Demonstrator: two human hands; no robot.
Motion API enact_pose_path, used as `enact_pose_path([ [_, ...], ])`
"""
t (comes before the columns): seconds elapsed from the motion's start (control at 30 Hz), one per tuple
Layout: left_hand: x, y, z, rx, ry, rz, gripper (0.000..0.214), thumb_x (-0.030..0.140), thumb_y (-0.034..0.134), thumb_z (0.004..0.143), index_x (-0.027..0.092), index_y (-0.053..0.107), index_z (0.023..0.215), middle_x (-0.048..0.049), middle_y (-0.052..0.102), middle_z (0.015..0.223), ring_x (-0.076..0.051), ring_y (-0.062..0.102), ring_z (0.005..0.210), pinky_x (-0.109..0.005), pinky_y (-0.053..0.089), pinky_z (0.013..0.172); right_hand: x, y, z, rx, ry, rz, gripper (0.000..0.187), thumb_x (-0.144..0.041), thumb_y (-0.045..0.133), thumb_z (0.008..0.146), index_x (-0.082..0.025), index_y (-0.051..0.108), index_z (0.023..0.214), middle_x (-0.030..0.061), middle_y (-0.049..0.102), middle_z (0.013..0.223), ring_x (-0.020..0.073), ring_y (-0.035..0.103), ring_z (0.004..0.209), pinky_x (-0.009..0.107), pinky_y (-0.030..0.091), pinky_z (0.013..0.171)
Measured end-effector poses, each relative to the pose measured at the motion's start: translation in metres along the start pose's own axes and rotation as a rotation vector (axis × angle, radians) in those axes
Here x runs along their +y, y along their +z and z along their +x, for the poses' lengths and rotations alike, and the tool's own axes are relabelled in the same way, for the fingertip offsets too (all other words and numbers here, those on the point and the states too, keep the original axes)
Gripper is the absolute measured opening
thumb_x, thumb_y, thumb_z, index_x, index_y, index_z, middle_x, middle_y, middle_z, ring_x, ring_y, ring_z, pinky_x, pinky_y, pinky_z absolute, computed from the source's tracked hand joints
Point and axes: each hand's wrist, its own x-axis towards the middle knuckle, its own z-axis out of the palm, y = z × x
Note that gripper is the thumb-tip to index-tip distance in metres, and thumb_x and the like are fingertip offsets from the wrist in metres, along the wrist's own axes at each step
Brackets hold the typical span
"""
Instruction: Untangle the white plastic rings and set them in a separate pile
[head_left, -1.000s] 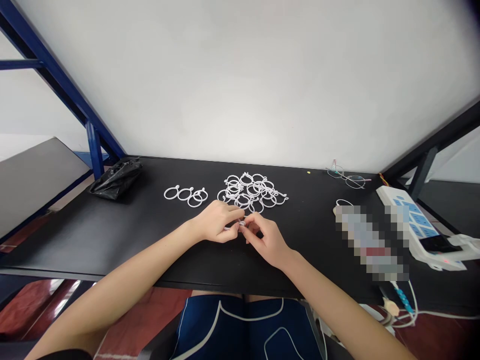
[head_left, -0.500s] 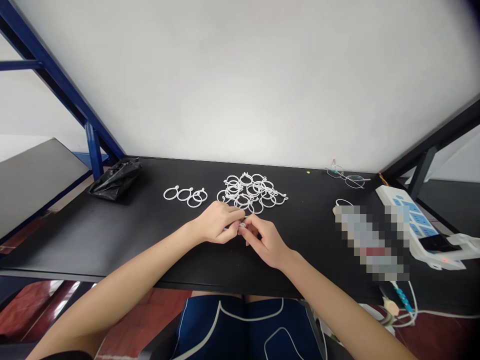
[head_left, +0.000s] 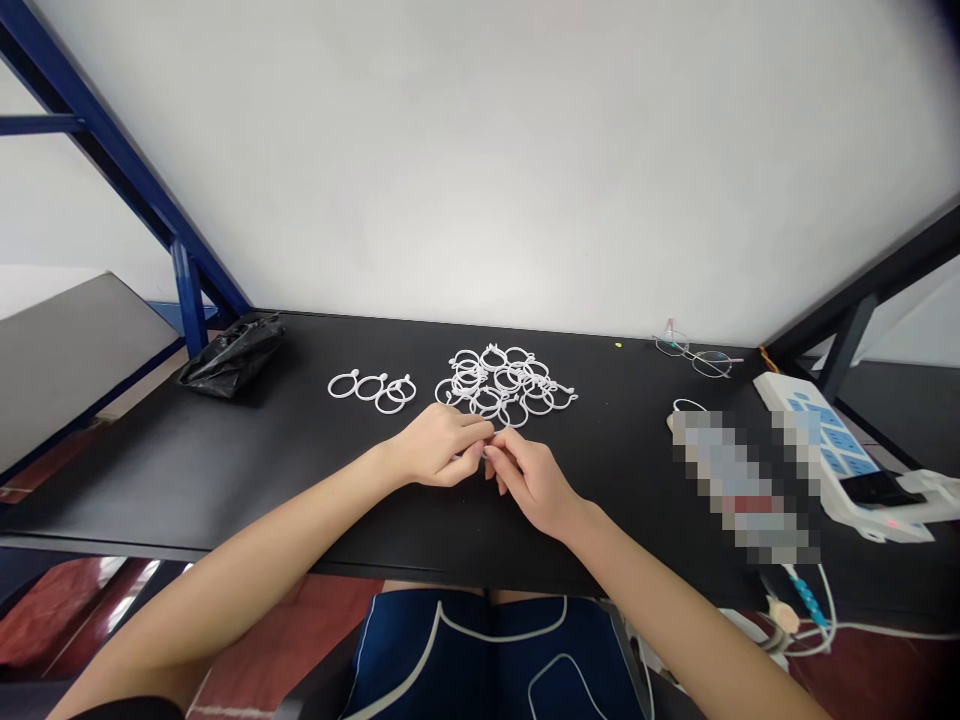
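Just in front of the ring pile, my left hand and my right hand meet, fingers closed in a pinch. Between their fingertips is a white curtain ring, mostly covered, so only a small bit of it shows. Beyond my hands lies a heap of white curtain rings, overlapping one another, each with a small eyelet. Left of the heap, a smaller row of curtain rings lies flat, some of them overlapping at its right end.
The black table backs onto a white wall. A black plastic bag sits at the far left. On the right are eyeglasses, a blurred-out object with a cable, and a white power strip with a plugged-in charger.
My fingertips have drawn closer around the white curtain ring, hiding more of it. My hands stay in nearly the same place; both groups of rings lie as before.
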Motion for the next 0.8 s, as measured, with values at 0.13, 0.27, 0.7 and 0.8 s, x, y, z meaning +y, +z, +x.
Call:
enact_pose_path([
  [0.13, 0.0003, 0.0002, 0.0001, 0.014, -0.012, 0.027, 0.027, 0.024, 0.028, 0.091, 0.019, 0.044, 0.07, -0.0003, 0.053, 0.061, -0.012, 0.044, 0.048, -0.027, 0.033, 0.049, 0.0001, 0.0001, 0.0007, 0.012, -0.001, -0.046, 0.025, -0.033, 0.037, 0.102, -0.022, 0.047, 0.082, -0.0024, 0.057, 0.066, 0.0114, 0.055, 0.055, 0.025, 0.044, 0.058],
  [0.27, 0.0017, 0.0009, -0.0001, 0.04, -0.024, 0.058, 0.028, 0.025, 0.028, 0.091, 0.02, 0.043, 0.068, 0.0002, 0.053, 0.058, -0.012, 0.043, 0.046, -0.027, 0.033, 0.049, 0.0001, 0.0003, 0.0011, 0.015, -0.001, -0.054, 0.029, -0.034, 0.035, 0.103, -0.022, 0.047, 0.08, -0.002, 0.057, 0.066, 0.0115, 0.055, 0.055, 0.025, 0.045, 0.058],
  [0.7, 0.0035, -0.0003, -0.0004, 0.033, -0.032, -0.085, 0.032, 0.027, 0.024, 0.094, 0.019, 0.047, 0.073, -0.001, 0.052, 0.06, -0.013, 0.045, 0.05, -0.026, 0.037, 0.052, 0.0014, 0.0002, 0.0015, 0.042, 0.012, -0.002, 0.032, -0.038, 0.036, 0.103, -0.022, 0.047, 0.077, -0.003, 0.055, 0.063, 0.0106, 0.055, 0.052, 0.025, 0.045, 0.058],
  [0.8, 0.0041, -0.0012, -0.0004, 0.055, -0.058, -0.145, 0.032, 0.028, 0.025, 0.095, 0.018, 0.049, 0.077, -0.0013, 0.052, 0.064, -0.013, 0.046, 0.052, -0.026, 0.037, 0.053, 0.0014, 0.0005, 0.0015, 0.055, 0.018, 0.031, 0.03, -0.038, 0.037, 0.103, -0.022, 0.047, 0.08, -0.0031, 0.055, 0.064, 0.0106, 0.055, 0.051, 0.024, 0.045, 0.056],
])
